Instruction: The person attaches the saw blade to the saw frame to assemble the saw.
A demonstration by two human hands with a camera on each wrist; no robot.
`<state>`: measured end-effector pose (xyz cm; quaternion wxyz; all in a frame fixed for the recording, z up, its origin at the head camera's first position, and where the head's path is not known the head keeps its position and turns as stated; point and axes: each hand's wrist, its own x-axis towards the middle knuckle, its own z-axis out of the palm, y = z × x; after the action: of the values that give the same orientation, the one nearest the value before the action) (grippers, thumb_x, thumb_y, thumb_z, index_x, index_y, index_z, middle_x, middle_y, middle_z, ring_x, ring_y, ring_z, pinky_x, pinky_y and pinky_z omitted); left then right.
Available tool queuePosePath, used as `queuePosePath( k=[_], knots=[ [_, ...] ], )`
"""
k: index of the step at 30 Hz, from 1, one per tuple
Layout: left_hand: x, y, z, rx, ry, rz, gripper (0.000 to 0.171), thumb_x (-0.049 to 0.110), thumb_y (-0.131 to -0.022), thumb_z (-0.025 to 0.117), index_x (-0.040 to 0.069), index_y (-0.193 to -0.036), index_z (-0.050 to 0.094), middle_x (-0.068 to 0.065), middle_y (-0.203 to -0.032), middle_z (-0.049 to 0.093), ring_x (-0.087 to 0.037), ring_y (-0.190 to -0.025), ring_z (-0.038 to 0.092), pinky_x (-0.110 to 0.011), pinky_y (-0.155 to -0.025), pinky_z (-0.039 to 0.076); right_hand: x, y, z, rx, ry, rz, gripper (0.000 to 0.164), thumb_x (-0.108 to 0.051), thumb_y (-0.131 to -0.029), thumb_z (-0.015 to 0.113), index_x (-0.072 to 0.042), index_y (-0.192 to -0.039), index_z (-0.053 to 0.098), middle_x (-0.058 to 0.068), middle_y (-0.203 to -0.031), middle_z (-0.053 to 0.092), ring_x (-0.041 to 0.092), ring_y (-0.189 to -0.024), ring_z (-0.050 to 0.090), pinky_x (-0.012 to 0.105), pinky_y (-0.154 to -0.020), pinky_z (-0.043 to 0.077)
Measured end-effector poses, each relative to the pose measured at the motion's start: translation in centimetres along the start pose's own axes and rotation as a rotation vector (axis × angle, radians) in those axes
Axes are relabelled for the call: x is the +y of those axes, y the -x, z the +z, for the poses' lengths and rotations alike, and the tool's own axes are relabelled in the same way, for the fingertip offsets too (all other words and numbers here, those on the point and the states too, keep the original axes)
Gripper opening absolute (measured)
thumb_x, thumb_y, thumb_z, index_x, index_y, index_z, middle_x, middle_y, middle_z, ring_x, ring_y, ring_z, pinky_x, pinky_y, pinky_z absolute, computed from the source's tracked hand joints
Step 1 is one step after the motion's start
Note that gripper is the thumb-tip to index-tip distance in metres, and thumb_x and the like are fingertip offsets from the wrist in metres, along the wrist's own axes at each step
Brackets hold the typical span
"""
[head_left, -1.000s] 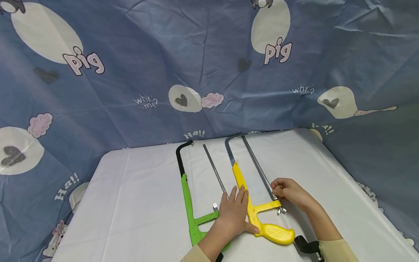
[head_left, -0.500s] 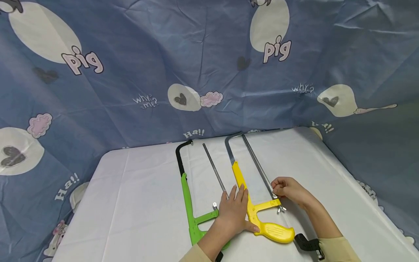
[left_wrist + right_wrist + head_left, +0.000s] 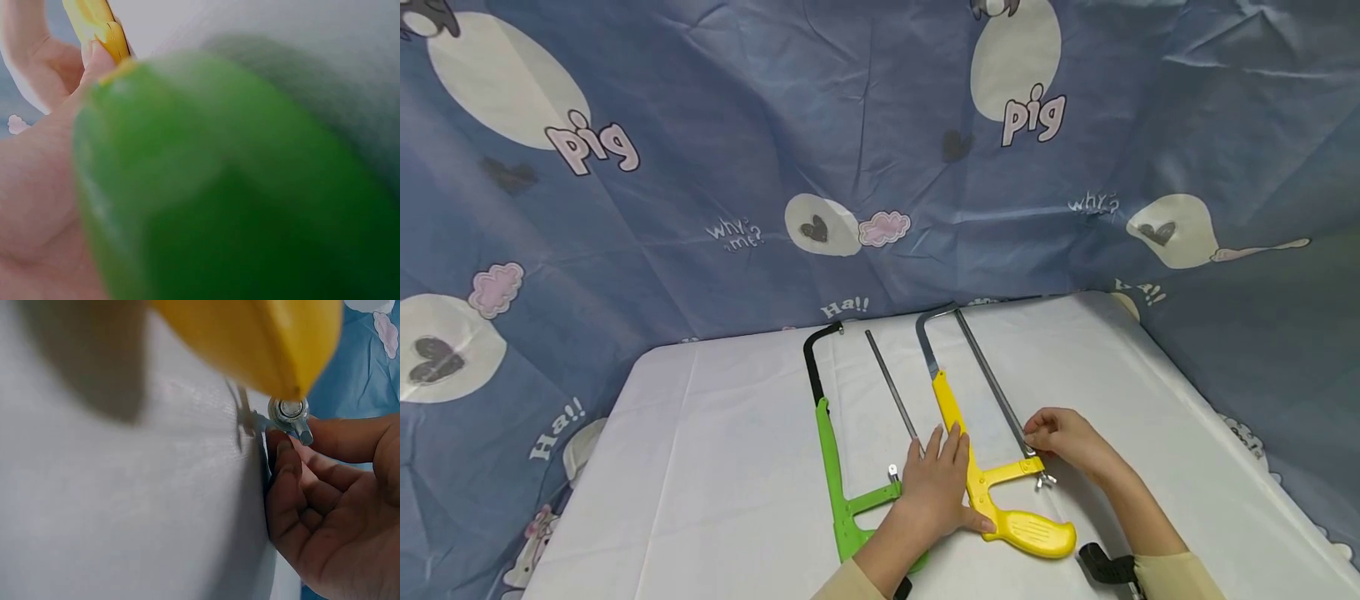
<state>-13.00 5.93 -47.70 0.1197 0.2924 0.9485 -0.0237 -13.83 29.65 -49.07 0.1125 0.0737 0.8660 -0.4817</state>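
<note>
A yellow hacksaw (image 3: 1036,533) lies on the white-covered table, its grey blade (image 3: 992,383) running along the right side of the frame. My left hand (image 3: 934,492) rests spread on the yellow frame, thumb against the handle. With curled fingers, my right hand (image 3: 1070,437) pinches the blade near its lower end, just above the wing nut (image 3: 1045,481). The right wrist view has the wing nut (image 3: 291,411) beside the fingertips; the exact contact is partly hidden there. A blurred green handle (image 3: 225,175) fills much of the left wrist view.
Left of the yellow saw lies a green hacksaw (image 3: 829,450) without a blade in its frame. A loose blade (image 3: 891,383) lies between the saws, its lower end hidden by my left hand. A blue printed cloth (image 3: 880,167) hangs behind the table.
Both hands keep nearly the same places. The right fingers shift very slightly at the blade's lower end; the saws stay put.
</note>
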Motion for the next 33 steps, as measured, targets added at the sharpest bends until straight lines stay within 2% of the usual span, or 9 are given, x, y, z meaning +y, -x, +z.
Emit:
queuePosePath(
  k=[3,8,13,18,24,33],
  knots=[
    [0.0,0.1,-0.1,-0.003,-0.002,0.001,0.125,0.084,-0.062,0.067,0.017,-0.159,0.026,-0.002,-0.168,0.019,-0.025,-0.155,0.019,-0.05,-0.121,0.027,0.1,0.5,0.1,0.065,0.092,-0.026,0.014,-0.011,-0.09,0.069,0.001,-0.096,0.065,0.006,-0.076,0.063,0.016,-0.069,0.057,0.027,-0.061,0.05],
    [0.0,0.2,-0.3,-0.004,0.0,0.001,0.125,0.084,-0.062,0.068,0.017,-0.159,0.025,-0.002,-0.168,0.019,-0.025,-0.155,0.02,-0.05,-0.121,0.028,0.1,1.8,0.3,0.152,0.251,-0.121,0.006,-0.013,-0.089,0.07,-0.009,-0.086,0.067,0.0,-0.072,0.063,0.012,-0.064,0.052,0.023,-0.056,0.044],
    [-0.1,0.1,-0.2,0.002,-0.006,0.003,0.125,0.085,-0.061,0.067,0.017,-0.159,0.025,-0.001,-0.168,0.019,-0.025,-0.155,0.02,-0.05,-0.121,0.028,-0.5,3.4,0.0,0.149,0.341,-0.163,0.01,-0.015,-0.087,0.072,-0.015,-0.078,0.066,-0.005,-0.066,0.059,0.009,-0.06,0.048,0.022,-0.054,0.041],
    [-0.1,0.0,0.0,-0.007,-0.011,0.002,0.126,0.085,-0.061,0.065,0.017,-0.159,0.024,-0.001,-0.168,0.019,-0.024,-0.155,0.02,-0.05,-0.121,0.028,-0.8,4.9,0.0,0.125,0.44,-0.113,0.016,-0.024,-0.084,0.077,-0.019,-0.073,0.065,-0.008,-0.063,0.057,0.009,-0.058,0.047,0.023,-0.054,0.039],
    [-0.2,0.0,0.1,0.0,-0.003,0.0,0.126,0.084,-0.061,0.067,0.016,-0.159,0.025,-0.003,-0.168,0.019,-0.025,-0.155,0.02,-0.05,-0.121,0.028,-0.9,5.4,0.7,0.11,0.486,-0.032,0.019,-0.031,-0.08,0.081,-0.02,-0.071,0.068,-0.008,-0.064,0.06,0.012,-0.06,0.051,0.028,-0.056,0.041],
    [-0.1,0.2,-0.1,0.003,-0.014,0.007,0.125,0.086,-0.062,0.065,0.018,-0.159,0.026,-0.001,-0.167,0.02,-0.024,-0.154,0.021,-0.05,-0.121,0.029,-0.9,5.6,1.6,0.137,0.54,-0.012,0.025,-0.034,-0.076,0.084,-0.02,-0.064,0.066,-0.007,-0.063,0.058,0.013,-0.059,0.048,0.029,-0.053,0.038]
  ],
)
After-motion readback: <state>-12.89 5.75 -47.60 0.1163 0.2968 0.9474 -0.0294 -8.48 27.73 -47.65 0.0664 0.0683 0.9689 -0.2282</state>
